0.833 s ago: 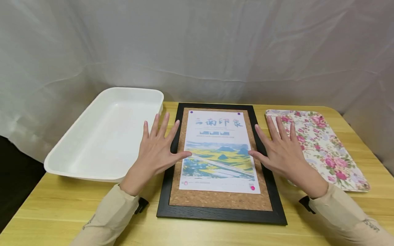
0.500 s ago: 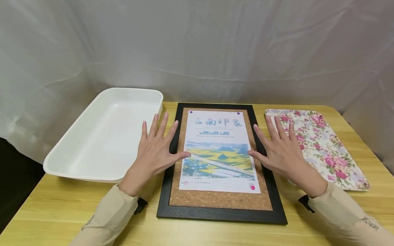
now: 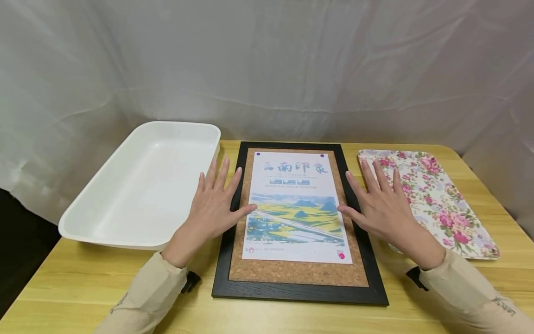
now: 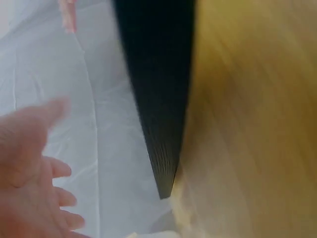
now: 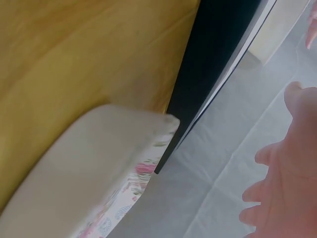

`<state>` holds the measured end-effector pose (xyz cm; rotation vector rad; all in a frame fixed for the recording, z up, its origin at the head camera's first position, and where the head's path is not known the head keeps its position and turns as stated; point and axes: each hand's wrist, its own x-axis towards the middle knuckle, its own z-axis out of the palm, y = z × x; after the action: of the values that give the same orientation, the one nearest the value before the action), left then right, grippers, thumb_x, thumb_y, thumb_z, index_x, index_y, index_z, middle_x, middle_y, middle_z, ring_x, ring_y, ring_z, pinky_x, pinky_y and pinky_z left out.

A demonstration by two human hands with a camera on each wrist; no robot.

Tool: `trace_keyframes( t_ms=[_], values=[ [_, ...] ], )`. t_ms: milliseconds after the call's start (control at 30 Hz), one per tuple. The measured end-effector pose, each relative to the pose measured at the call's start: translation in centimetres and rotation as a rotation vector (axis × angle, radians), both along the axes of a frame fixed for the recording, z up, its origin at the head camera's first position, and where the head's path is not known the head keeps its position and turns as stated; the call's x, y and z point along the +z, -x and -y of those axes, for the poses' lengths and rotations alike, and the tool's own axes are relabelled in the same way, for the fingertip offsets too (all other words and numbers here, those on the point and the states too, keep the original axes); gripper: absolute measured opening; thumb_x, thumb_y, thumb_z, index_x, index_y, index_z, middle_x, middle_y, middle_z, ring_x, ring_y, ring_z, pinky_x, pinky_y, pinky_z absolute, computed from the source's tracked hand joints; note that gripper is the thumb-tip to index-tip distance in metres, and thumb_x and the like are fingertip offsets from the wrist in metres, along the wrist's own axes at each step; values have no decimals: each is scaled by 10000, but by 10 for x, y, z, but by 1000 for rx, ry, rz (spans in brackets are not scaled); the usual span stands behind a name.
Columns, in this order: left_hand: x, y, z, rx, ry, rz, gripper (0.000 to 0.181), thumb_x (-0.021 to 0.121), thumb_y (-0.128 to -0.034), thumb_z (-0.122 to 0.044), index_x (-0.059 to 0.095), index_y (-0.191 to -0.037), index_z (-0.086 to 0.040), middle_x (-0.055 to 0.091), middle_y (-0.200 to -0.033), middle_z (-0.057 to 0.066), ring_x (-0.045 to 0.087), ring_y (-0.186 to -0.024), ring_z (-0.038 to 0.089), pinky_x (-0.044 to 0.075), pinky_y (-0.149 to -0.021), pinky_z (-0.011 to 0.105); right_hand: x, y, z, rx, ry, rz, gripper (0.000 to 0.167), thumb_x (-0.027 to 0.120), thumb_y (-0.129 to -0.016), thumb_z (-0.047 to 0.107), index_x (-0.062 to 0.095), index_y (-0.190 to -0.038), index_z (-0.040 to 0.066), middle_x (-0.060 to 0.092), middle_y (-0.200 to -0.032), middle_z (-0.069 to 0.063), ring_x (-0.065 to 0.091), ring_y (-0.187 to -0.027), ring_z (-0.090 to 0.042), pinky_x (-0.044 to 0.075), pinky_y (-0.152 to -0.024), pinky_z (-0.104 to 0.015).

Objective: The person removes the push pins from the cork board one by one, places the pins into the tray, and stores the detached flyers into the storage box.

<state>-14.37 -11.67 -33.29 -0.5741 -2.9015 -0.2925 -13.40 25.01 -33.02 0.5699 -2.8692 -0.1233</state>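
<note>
Palm down with fingers spread, the left hand (image 3: 210, 208) hovers over the left side of a black-framed cork board (image 3: 300, 293), between it and a white tray. The right hand (image 3: 385, 211), also spread, is above the board's right side and the edge of a floral tray (image 3: 448, 204). Neither holds anything. On the cork lies a printed sheet (image 3: 298, 185) with a landscape picture and a pin at each corner. In the left wrist view, a gap shows between the left hand (image 4: 29, 173) and the frame (image 4: 161, 124); the right hand (image 5: 287, 173) is likewise apart from the frame in its wrist view.
A deep white tray (image 3: 142, 185) stands on the left of the wooden table (image 3: 83, 287). Behind the table hangs a grey-white cloth (image 3: 267, 60). Dark bands circle both wrists, partly hidden by the beige sleeves (image 3: 146, 292).
The board and trays appear very slightly lower in the head view. Both hands stay spread in nearly the same place, with only small shifts.
</note>
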Motion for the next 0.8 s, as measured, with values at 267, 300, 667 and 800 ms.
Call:
trace_keyframes(
  t_ms=[267, 300, 667, 800],
  values=[
    [-2, 1, 2, 2, -379, 205, 748, 590, -963, -332, 214, -1535, -30, 47, -1584, 220, 48, -1441, 385, 154, -1112, 595, 0, 0, 2, -10, 20, 68, 789, 456, -950, 593, 324, -1512, 56, 17, -1582, -243, -10, -1429, -433, -25, -1076, -672],
    [-2, 2, 2, 2, -416, 230, 740, 582, -969, -321, 205, -1539, -40, 37, -1587, 209, 64, -1441, 382, 186, -1101, 602, 0, 0, 2, -11, 21, 73, 776, 463, -957, 576, 321, -1513, 54, 8, -1582, -243, -10, -1428, -435, -18, -1075, -674],
    [-9, 12, 3, 31, -581, 488, 704, 500, -1012, -280, 126, -1544, -11, 29, -1586, 222, 89, -1437, 386, 191, -1110, 575, 3, 2, 4, -19, 71, 145, 724, 495, -987, 467, 278, -1522, 30, 26, -1563, -288, 65, -1404, -495, 58, -1079, -670],
    [-11, 16, 3, 94, -662, 591, 705, 495, -1013, -292, 118, -1551, -34, 89, -1591, 194, 98, -1443, 359, 192, -1121, 548, 7, 2, 4, 4, 123, 198, 727, 507, -993, 437, 253, -1524, 11, 74, -1542, -327, 59, -1403, -494, 103, -1073, -671]
  ],
)
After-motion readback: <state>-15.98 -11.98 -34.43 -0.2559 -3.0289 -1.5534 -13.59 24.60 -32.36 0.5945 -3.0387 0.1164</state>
